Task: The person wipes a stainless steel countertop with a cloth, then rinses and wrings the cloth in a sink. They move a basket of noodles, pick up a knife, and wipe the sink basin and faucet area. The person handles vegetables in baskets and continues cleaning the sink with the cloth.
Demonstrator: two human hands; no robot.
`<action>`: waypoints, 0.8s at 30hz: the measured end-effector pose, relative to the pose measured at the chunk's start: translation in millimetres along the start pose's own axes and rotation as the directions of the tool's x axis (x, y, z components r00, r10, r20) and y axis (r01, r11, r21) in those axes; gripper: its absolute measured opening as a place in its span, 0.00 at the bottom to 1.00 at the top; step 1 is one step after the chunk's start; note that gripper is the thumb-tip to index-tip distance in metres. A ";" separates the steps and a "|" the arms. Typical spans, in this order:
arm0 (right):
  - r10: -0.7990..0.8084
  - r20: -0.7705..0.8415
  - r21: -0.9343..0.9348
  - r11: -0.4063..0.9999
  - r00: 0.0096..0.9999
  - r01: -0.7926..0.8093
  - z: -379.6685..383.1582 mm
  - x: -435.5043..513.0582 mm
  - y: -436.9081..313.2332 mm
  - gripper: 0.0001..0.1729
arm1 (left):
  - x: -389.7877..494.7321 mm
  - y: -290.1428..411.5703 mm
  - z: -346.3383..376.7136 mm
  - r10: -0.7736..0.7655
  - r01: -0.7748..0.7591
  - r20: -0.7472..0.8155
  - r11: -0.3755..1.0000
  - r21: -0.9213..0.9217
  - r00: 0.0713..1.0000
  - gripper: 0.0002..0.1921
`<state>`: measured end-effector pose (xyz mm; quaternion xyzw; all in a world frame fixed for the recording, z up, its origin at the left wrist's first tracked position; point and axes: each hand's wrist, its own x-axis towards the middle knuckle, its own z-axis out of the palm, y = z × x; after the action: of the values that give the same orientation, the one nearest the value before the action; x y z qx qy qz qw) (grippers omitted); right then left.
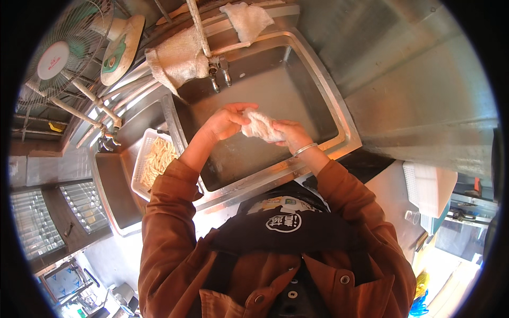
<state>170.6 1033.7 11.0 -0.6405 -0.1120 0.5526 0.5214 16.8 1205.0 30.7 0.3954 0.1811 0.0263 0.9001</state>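
Observation:
A crumpled white cloth (pixel 260 126) is held up over the right-hand basin of a stainless steel sink (pixel 318 139). My right hand (pixel 292 135) grips its right end, thumb on top. At the cloth's left end is my left hand (pixel 228 121), its thumb and fingers pinching the edge. Both hands are above the basin floor, apart from its walls. Two metal taps (pixel 218 75) stand at the basin's back edge, beyond my hands.
In the left basin (pixel 115 171) sits a white plastic basket (pixel 139 175) of pale strips of food. Cloths (pixel 179 55) hang behind the taps. A fan (pixel 53 59) stands at the back left. A steel wall (pixel 409 79) rises on the right, with stacked containers (pixel 433 190) nearer me.

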 end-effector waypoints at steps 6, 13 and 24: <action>-0.019 -0.047 0.134 0.991 0.999 0.025 -25.8 22.1 16.0 0.15 | -7.2 -6.7 11.7 -0.115 0.137 -0.160 0.982 0.133 0.980 0.16; -0.639 -0.104 -0.336 0.744 0.762 0.578 -22.4 -6.7 18.4 0.27 | -12.6 -24.8 17.3 0.099 -0.102 -0.027 0.977 -0.189 0.995 0.14; -0.692 0.306 -0.445 0.504 0.654 0.741 3.7 -22.1 3.2 0.29 | -25.0 -6.3 33.8 0.105 -0.075 -0.094 0.957 0.281 0.990 0.15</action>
<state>158.1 1018.4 22.1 -0.6288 -0.5383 0.2599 0.4973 4.6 1172.1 54.8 0.5231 0.2131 0.0628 0.8228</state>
